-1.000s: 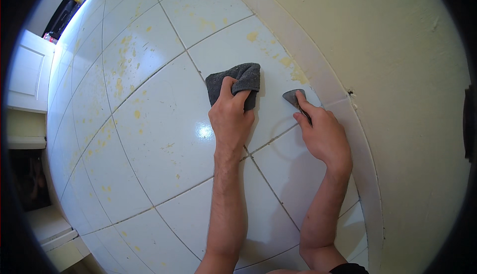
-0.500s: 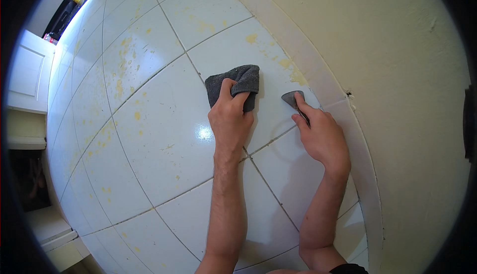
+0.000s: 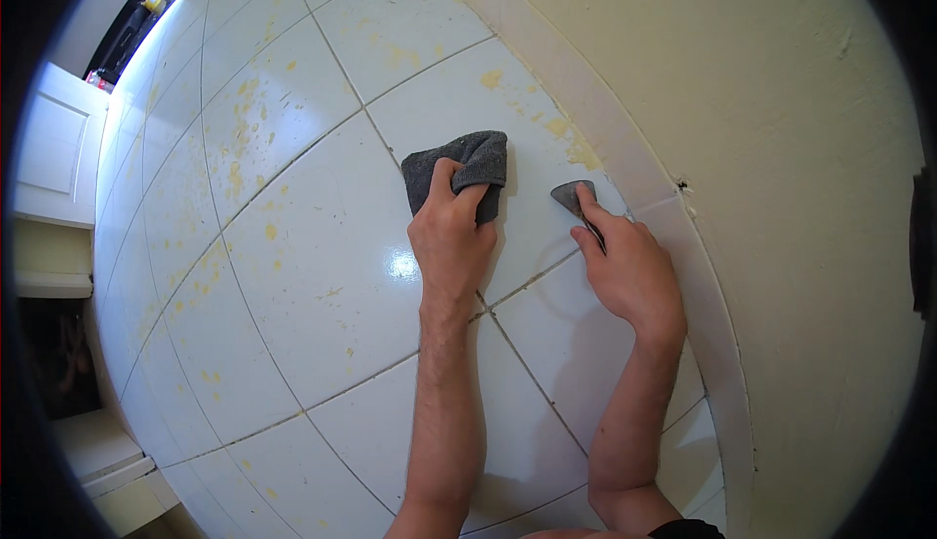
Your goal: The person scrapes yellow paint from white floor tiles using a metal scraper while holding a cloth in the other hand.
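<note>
My left hand (image 3: 452, 231) grips a folded dark grey cloth (image 3: 429, 170) against the white tiled surface (image 3: 322, 314), its fingers closed on the fabric. To its right, my right hand (image 3: 634, 270) is closed around the handle of a putty knife (image 3: 571, 193). The knife's grey, fan-shaped blade points up and left, and my index finger rests along it. Most of the handle is hidden in my palm. Yellow flaky patches (image 3: 558, 127) lie on the tile just beyond the blade, close to the wall's edge.
A pale tile skirting (image 3: 673, 222) and a cream wall (image 3: 810, 197) border the right side. More yellow spots (image 3: 234, 180) are scattered over the tiles at left. A white panelled door (image 3: 61, 144) stands at the left rim, above a dark opening (image 3: 59, 353). Dark objects lie at the far upper left.
Hardly anything differs. Both hands keep their grip on the cloth and the putty knife, and the whole view has shifted by a few pixels.
</note>
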`<state>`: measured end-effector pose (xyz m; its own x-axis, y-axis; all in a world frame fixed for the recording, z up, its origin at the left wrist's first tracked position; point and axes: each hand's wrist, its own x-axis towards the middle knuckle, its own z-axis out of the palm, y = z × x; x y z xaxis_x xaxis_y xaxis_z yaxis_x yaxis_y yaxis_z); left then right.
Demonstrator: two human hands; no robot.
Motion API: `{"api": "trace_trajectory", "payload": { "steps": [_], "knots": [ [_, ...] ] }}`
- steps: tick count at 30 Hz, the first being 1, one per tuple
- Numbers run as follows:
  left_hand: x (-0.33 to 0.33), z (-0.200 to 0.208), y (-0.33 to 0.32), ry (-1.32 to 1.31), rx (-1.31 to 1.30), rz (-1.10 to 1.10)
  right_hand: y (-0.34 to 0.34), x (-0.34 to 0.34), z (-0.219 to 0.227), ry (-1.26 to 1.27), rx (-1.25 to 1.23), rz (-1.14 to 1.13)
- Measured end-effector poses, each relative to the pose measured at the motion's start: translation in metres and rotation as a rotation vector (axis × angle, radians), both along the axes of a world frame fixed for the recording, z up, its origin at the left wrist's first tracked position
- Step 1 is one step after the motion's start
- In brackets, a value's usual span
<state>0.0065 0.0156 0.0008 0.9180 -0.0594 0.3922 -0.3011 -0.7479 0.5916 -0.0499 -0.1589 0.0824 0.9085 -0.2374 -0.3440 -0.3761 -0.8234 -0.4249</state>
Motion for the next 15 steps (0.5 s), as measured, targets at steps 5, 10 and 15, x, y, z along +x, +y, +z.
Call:
{"api": "trace_trajectory", "payload": {
  "steps": [5,10,15],
  "knots": [
    [0.0,0.001,-0.001,-0.001,0.003,0.001,-0.001,-0.001,0.003,-0.028,-0.026,0.021],
    [0.0,-0.002,0.0,0.014,-0.003,0.007,-0.001,0.006,0.017,-0.022,0.052,0.034],
    [0.0,0.0,-0.001,0.008,-0.011,0.005,-0.009,0.006,0.003,-0.374,0.064,-0.114]
  ]
}}
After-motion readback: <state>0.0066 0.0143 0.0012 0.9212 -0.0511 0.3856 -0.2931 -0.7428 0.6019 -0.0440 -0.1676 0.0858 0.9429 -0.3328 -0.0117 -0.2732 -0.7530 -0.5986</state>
